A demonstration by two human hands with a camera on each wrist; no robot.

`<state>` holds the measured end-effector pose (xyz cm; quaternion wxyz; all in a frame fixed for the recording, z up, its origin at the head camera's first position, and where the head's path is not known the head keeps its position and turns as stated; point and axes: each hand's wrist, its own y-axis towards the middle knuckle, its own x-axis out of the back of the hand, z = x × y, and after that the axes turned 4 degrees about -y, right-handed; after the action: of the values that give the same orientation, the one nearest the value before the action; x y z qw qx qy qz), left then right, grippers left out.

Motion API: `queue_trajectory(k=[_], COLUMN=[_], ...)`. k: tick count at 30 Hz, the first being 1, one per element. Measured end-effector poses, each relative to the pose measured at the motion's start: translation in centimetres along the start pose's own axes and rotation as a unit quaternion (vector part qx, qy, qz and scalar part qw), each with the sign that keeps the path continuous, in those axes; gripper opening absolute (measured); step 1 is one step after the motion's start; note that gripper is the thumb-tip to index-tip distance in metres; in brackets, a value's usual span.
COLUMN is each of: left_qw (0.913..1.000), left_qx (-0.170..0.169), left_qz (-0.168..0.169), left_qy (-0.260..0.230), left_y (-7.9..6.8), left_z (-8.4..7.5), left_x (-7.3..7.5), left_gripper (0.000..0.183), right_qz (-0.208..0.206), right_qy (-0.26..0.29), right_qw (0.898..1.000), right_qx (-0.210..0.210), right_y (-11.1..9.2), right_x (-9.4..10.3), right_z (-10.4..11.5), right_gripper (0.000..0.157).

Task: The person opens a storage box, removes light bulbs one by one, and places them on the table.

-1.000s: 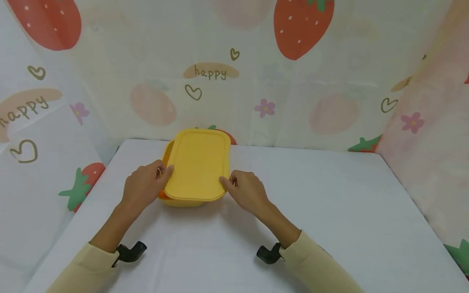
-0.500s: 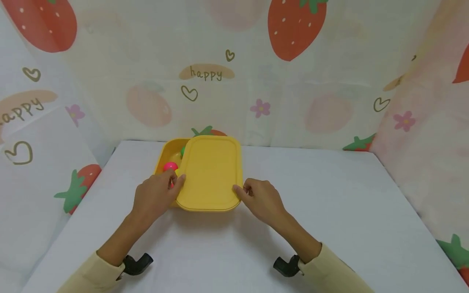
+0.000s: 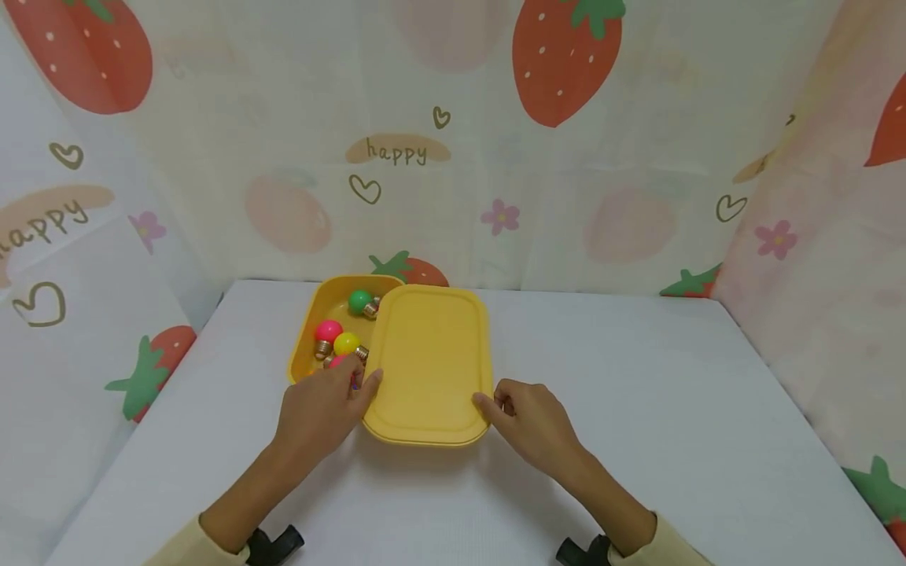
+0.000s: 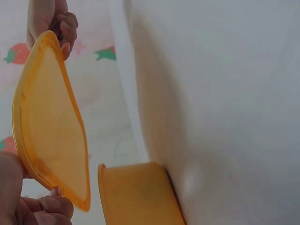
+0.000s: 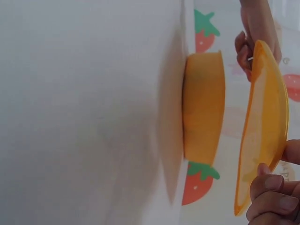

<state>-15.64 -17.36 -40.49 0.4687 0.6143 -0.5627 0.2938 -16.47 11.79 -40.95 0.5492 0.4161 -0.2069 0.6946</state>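
Note:
A yellow plastic lid (image 3: 430, 365) is held up by both hands, clear of the table in the wrist views. My left hand (image 3: 322, 413) pinches its left edge, thumb on top and fingers curled beneath. At the lower right edge my right hand (image 3: 538, 424) pinches it the same way. Behind and left of the lid stands a yellow plastic box (image 3: 300, 338), partly covered from sight by it. Inside lie small toy light bulbs with metallic screw bases: a green bulb (image 3: 359, 301), a pink bulb (image 3: 329, 331) and a yellow bulb (image 3: 347, 343), plus another pink one half hidden by my left hand.
The box rests on a white-covered table (image 3: 623, 393) near its back edge. A strawberry-printed cloth (image 3: 552, 196) hangs behind and at both sides. Each wrist carries a black camera mount, the left mount (image 3: 276, 545) and the right mount (image 3: 583, 550).
Both hands have carried the lid rightward and toward me, off the top of the box. The bulbs in the box have come into sight.

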Motion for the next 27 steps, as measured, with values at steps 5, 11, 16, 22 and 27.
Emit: queue_trajectory(k=[5, 11, 16, 22, 27], left_qw=[0.9998, 0.9993, 0.9986, 0.9987, 0.9968], left_qx=[-0.009, -0.013, -0.003, -0.014, -0.007], left_qz=[0.015, 0.036, 0.052, 0.050, 0.080], left_qy=[-0.005, 0.005, 0.003, 0.002, 0.005], left_y=[-0.9, -2.0, -2.5, -3.3, -3.8], left_z=[-0.9, -2.0, -2.7, -3.0, -3.3], left_x=[-0.5, -1.2, -1.5, -2.3, -2.8], left_gripper=[0.035, 0.041, 0.041, 0.041, 0.041], right_qz=[0.015, 0.036, 0.048, 0.055, 0.071], right_qy=[-0.009, -0.023, -0.032, -0.049, -0.057], right_qw=[1.000, 0.999, 0.998, 0.997, 0.995], right_qx=[-0.007, -0.016, -0.026, -0.030, -0.028], right_y=[-1.5, -3.4, -4.7, -5.8, -6.5], right_x=[0.4, 0.7, 0.8, 0.8, 0.7], right_z=[-0.6, -1.4, -1.9, -2.2, -2.6], right_gripper=[0.037, 0.036, 0.037, 0.036, 0.036])
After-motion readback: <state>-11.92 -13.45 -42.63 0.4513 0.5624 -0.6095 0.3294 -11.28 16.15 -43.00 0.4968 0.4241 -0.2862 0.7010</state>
